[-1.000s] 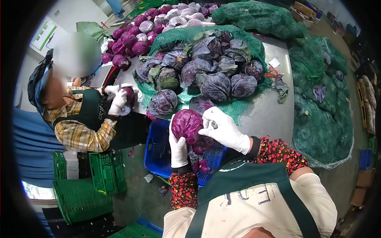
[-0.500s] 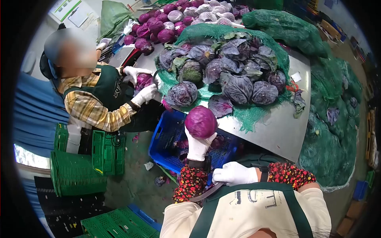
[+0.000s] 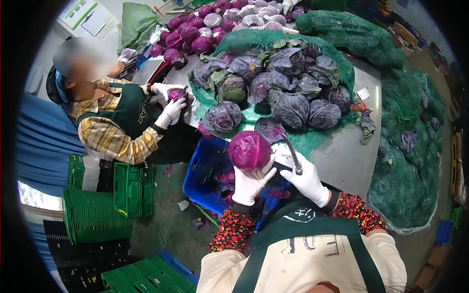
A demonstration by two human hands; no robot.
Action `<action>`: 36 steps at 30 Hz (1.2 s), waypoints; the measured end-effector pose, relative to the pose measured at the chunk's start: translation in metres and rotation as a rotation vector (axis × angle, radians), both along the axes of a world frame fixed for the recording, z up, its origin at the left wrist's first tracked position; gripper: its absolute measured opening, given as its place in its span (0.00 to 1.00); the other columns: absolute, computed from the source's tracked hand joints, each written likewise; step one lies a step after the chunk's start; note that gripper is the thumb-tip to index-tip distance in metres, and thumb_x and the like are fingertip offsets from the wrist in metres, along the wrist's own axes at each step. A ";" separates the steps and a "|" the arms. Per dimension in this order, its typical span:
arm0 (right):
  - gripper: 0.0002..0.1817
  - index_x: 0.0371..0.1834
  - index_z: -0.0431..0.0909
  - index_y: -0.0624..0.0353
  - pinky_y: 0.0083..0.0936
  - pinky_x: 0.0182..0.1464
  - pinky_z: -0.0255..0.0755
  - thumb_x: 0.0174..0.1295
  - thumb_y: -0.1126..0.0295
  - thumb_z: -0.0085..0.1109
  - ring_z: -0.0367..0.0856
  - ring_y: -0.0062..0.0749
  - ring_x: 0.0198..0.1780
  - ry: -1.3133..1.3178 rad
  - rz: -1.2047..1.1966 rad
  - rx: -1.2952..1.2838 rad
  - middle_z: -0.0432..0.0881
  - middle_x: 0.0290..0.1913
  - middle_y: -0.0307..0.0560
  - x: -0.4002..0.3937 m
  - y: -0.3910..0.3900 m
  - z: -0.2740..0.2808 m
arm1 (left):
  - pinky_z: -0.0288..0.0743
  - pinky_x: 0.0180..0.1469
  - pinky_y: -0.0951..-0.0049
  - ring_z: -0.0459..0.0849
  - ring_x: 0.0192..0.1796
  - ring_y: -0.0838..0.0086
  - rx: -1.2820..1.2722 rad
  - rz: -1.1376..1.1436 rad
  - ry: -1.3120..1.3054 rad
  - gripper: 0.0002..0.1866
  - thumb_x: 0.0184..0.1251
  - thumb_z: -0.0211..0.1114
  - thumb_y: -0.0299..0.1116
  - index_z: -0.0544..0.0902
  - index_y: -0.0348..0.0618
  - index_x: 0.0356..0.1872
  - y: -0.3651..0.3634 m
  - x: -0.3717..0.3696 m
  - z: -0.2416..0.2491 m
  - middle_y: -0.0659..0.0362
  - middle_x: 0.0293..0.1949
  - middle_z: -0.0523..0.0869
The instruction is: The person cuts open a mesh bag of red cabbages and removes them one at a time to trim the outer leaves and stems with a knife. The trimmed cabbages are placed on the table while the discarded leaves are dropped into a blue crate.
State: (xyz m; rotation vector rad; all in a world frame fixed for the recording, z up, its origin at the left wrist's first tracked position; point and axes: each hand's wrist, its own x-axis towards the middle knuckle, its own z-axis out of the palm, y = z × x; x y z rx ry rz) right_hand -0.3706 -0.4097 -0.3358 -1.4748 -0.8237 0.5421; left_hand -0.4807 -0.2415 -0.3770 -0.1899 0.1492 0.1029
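A peeled red cabbage [image 3: 249, 150], glossy purple, rests in my left hand [image 3: 248, 184], whose white-gloved fingers curl under and around it. My right hand [image 3: 309, 181], gloved too, grips a curved knife [image 3: 291, 150] just right of the cabbage; its dark blade arcs up toward the pile. Below both hands stands a blue crate [image 3: 199, 168] with loose purple leaves inside. Ahead, unpeeled red cabbages [image 3: 290, 106] with dull outer leaves are heaped on a green mesh sack [image 3: 317, 144]. One loose leaf [image 3: 269, 129] lies behind the cabbage I hold.
At left, a co-worker [image 3: 119, 117] in white gloves handles another red cabbage [image 3: 177, 95]. Peeled cabbages, some in white foam nets [image 3: 254, 20], cover the back of the metal table [image 3: 349, 161]. Full mesh sacks [image 3: 405, 171] stand at right. Green crates [image 3: 97, 215] are stacked at left.
My right hand has come up and forward from my waist, bringing the curved knife beside the cabbage. The left hand still holds the cabbage nearly in place. Another gloved hand appears at the far back.
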 end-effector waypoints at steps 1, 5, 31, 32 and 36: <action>0.34 0.69 0.65 0.60 0.22 0.49 0.74 0.61 0.66 0.66 0.79 0.22 0.44 0.056 -0.006 0.127 0.81 0.53 0.43 0.007 0.004 -0.005 | 0.69 0.63 0.38 0.70 0.70 0.53 0.154 -0.007 0.028 0.45 0.66 0.44 0.70 0.57 0.45 0.73 -0.002 0.002 -0.003 0.47 0.70 0.66; 0.41 0.76 0.56 0.50 0.15 0.30 0.67 0.62 0.61 0.67 0.68 0.13 0.28 0.488 0.117 -0.094 0.77 0.40 0.34 0.027 -0.003 0.002 | 0.72 0.66 0.49 0.70 0.69 0.57 0.772 -0.114 0.241 0.47 0.61 0.51 0.71 0.54 0.51 0.74 -0.015 0.015 0.005 0.50 0.70 0.66; 0.13 0.50 0.79 0.60 0.14 0.26 0.68 0.69 0.66 0.55 0.76 0.13 0.30 0.560 -0.195 -0.289 0.86 0.36 0.37 0.099 -0.083 -0.077 | 0.75 0.55 0.61 0.77 0.59 0.59 1.162 0.463 0.644 0.37 0.69 0.61 0.50 0.58 0.49 0.73 0.296 0.256 0.026 0.55 0.70 0.65; 0.12 0.50 0.79 0.60 0.14 0.27 0.68 0.69 0.66 0.55 0.76 0.13 0.32 0.543 -0.189 -0.236 0.84 0.36 0.36 0.103 -0.076 -0.055 | 0.74 0.54 0.64 0.77 0.59 0.61 1.308 0.511 0.639 0.35 0.70 0.60 0.48 0.59 0.48 0.73 0.265 0.258 0.043 0.55 0.69 0.67; 0.13 0.52 0.79 0.59 0.13 0.28 0.67 0.69 0.66 0.54 0.72 0.10 0.28 0.494 -0.308 -0.232 0.85 0.39 0.35 0.115 -0.084 -0.061 | 0.73 0.56 0.70 0.78 0.57 0.69 1.905 0.565 0.349 0.24 0.68 0.60 0.31 0.70 0.42 0.64 0.140 0.255 0.048 0.55 0.63 0.74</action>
